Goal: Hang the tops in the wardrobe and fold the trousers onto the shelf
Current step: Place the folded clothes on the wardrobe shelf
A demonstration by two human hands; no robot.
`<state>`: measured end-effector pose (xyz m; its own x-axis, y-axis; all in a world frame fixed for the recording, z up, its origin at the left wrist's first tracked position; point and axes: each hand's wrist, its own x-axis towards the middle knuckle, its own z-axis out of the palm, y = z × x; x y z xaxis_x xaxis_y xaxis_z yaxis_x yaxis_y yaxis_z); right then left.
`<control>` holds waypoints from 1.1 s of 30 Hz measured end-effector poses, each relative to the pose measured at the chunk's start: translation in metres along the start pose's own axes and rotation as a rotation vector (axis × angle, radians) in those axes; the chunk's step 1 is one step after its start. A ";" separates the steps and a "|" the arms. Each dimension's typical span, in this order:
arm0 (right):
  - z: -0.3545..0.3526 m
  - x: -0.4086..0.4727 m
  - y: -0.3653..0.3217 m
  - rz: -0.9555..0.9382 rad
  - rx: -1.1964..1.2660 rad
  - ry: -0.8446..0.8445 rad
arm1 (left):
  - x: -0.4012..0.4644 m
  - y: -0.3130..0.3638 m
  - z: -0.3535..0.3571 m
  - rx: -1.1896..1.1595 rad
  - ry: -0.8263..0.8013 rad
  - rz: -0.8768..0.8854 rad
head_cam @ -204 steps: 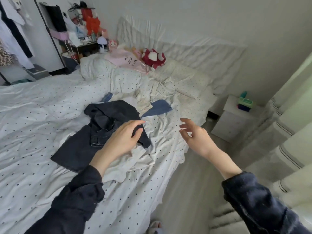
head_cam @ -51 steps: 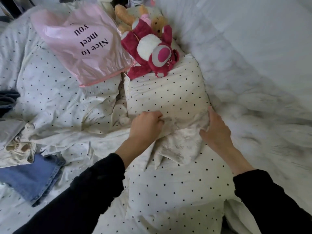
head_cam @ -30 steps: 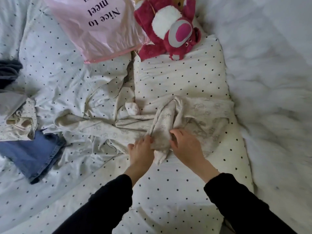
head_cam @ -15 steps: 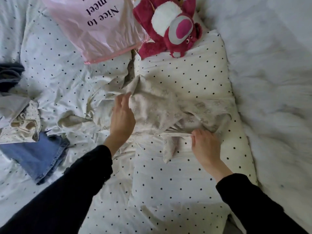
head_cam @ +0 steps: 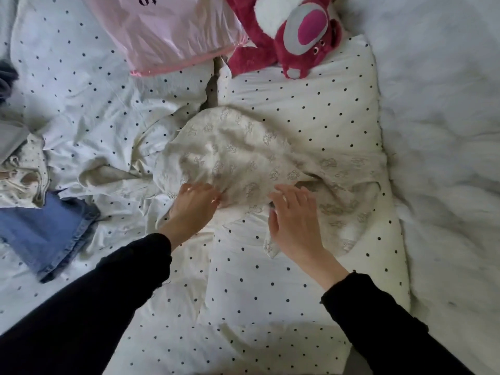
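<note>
Since half a second ago, the cream printed garment (head_cam: 243, 158) has been spread wider across the polka-dot pillow (head_cam: 297, 104), which suggests folding is under way. The left hand (head_cam: 193, 209) pinches its near edge; the right hand (head_cam: 293, 220) rests on it, fingers (head_cam: 286, 193) spread wide. Whether it is trousers is unclear. Blue jeans (head_cam: 46, 234), well left of the fingers, are cut off at the frame's edge.

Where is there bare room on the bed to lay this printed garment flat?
Free: the dotted bedding between the two sleeves, below the printed garment, and the white blanket on the right. Crowded: jeans and clothes at left; pink bag and plush toy above.
</note>
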<state>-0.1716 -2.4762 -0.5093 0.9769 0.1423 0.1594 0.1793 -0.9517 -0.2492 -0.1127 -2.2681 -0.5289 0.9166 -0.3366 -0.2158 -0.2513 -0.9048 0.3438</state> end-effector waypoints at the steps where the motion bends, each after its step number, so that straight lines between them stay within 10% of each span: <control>1: 0.003 -0.001 -0.007 -0.033 0.018 -0.010 | 0.004 0.004 -0.007 -0.189 -0.021 -0.073; 9: 0.006 0.007 -0.045 0.054 0.047 -0.148 | 0.032 0.009 -0.093 -1.139 0.134 -0.339; 15: 0.022 0.052 -0.044 0.118 -0.062 -0.422 | 0.012 -0.021 -0.062 -0.253 0.074 0.025; 22: 0.058 0.050 -0.052 0.207 -0.247 -0.457 | -0.024 -0.071 0.012 0.262 -0.128 0.177; 33: 0.024 0.049 -0.055 0.129 -0.070 0.030 | 0.011 -0.065 0.003 0.312 0.114 0.042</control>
<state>-0.1309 -2.4104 -0.5103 0.9872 0.0103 0.1590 0.0428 -0.9784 -0.2022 -0.0871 -2.2141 -0.5559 0.9280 -0.3595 -0.0975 -0.3562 -0.9331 0.0502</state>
